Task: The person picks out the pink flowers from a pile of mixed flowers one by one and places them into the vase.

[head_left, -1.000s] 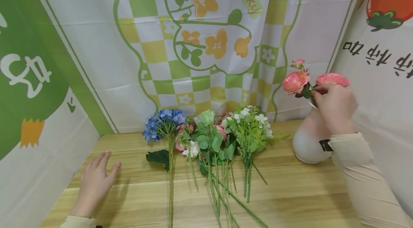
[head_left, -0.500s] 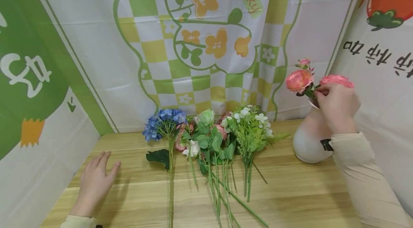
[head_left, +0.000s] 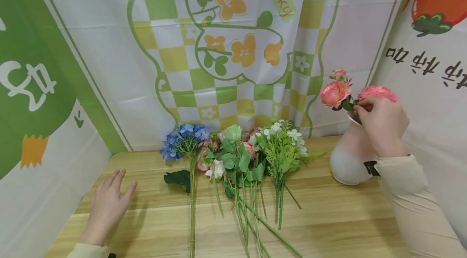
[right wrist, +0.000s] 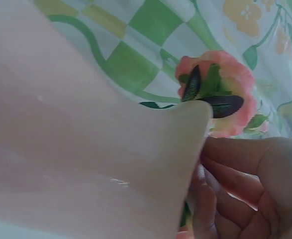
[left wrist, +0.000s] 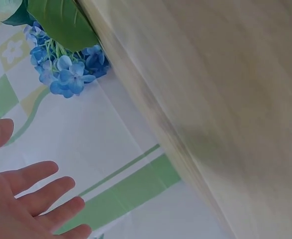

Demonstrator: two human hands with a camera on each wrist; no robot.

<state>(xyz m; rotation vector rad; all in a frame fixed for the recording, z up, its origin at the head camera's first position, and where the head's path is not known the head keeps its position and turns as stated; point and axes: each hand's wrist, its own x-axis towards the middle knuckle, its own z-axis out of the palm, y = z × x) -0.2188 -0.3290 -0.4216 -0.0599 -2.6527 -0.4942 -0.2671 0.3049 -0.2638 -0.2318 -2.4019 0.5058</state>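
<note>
Head view: pinching the pink flowers (head_left: pixel 335 94) at the mouth of the vase (head_left: pixel 350 160)

At three o'clock, grasps the pink flowers by the stem between thumb and curled fingers of the right hand (head_left: pixel 386 126), with one bloom and a bud on the nine-o'clock side of the fingertips and another bloom at that hand's twelve. In the right wrist view, has these fingers right at the vase's lip; cannot tell the stem's depth inside. Has the vase upright on the wooden table (head_left: pixel 328 225), a little past three o'clock.

Has the left hand (head_left: pixel 108 209) released at eight o'clock, fingers loosely extended; cannot tell about contact with the table. Nearest to it, has a blue flower (head_left: pixel 173 148), also toward eight o'clock but closer in, with a dark leaf (head_left: pixel 178 179) on its stem. Has a leafy bunch (head_left: pixel 230 158) with crossing stems at six o'clock, and a white-flowered sprig (head_left: pixel 282 160) at four, short of the vase.
</note>
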